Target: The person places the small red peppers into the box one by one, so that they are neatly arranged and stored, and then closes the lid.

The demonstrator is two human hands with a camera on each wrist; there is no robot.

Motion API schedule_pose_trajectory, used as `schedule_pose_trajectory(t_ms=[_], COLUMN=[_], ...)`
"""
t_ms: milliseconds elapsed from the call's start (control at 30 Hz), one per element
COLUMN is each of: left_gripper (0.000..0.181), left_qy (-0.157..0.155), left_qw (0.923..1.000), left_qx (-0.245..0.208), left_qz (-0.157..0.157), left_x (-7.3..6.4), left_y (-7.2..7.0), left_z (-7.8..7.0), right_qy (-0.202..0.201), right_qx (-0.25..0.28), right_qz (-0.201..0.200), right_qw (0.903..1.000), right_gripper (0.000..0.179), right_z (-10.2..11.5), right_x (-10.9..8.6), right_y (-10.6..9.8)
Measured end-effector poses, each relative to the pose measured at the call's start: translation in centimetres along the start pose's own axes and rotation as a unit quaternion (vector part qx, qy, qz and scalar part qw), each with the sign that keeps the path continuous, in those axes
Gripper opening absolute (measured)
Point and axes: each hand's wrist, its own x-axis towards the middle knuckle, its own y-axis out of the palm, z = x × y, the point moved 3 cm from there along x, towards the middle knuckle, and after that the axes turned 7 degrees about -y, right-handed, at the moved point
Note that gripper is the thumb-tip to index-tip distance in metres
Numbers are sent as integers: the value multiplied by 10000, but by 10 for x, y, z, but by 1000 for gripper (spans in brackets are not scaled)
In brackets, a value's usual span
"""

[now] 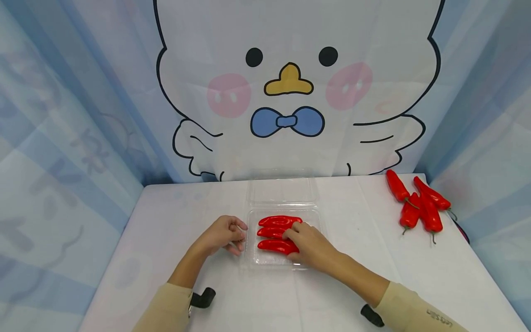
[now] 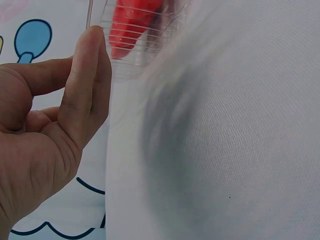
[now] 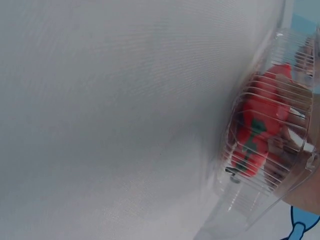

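Observation:
A clear plastic clamshell box (image 1: pixel 264 261) lies on the table with its lid (image 1: pixel 282 191) folded back, away from me. Inside it, side by side, are three red chili peppers: a back one (image 1: pixel 279 221), a middle one (image 1: pixel 270 232) and a front one (image 1: pixel 274 246). My right hand (image 1: pixel 313 246) reaches in from the right and pinches the front pepper near its stem end, which the fingers cover. Green stem parts (image 3: pixel 252 137) show through the box wall in the right wrist view. Just left of the box, my left hand (image 1: pixel 221 235) has loosely bent fingers around nothing, fingertips close to the rim.
Several more red chili peppers (image 1: pixel 429 214) lie in a loose pile at the table's back right corner. A white cloth covers the table (image 1: pixel 365 216). Behind it hangs a curtain (image 1: pixel 290 157) with a cartoon bird, and blue curtains flank both sides.

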Motion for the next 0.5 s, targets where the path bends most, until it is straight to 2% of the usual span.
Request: schedule_pose_trajectory(t_ms=[500], left_gripper=[24], left_qy=[18], left_qw=[10000], left_qx=[-32], left_qz=[36], left_x=[-4], left_y=[0], left_z=[-1], right_qy=[-47], right_qx=[143], right_qz=[-98], right_qw=[9998], right_gripper=[46], right_z=[-3], right_x=[-2], right_y=[-3])
